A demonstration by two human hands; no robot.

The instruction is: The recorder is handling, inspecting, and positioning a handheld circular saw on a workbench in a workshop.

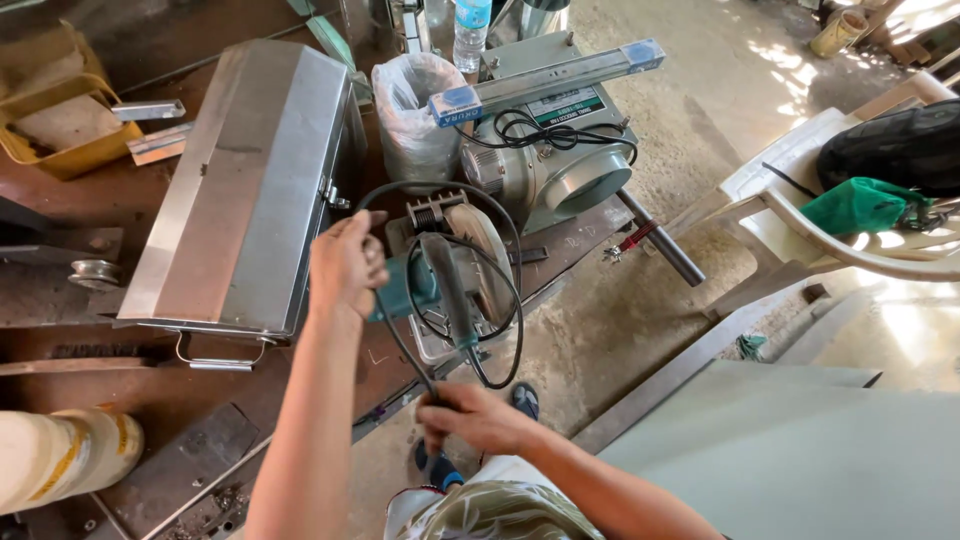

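My left hand (346,266) grips the teal body of an angle grinder (440,275) lying on the workbench beside a long stainless steel box (245,185). My right hand (470,415) is closed on the grinder's black power cord (500,300), which loops over the tool and its round disc guard. The grinder's black handle points toward me.
A grey cut-off machine (550,160) stands behind the grinder with a long narrow box (545,75) across it. A bag-covered container (415,110) and water bottle (470,30) stand at the back. A white plastic chair (830,210) holds a green cloth at right. A yellow bin (60,130) sits far left.
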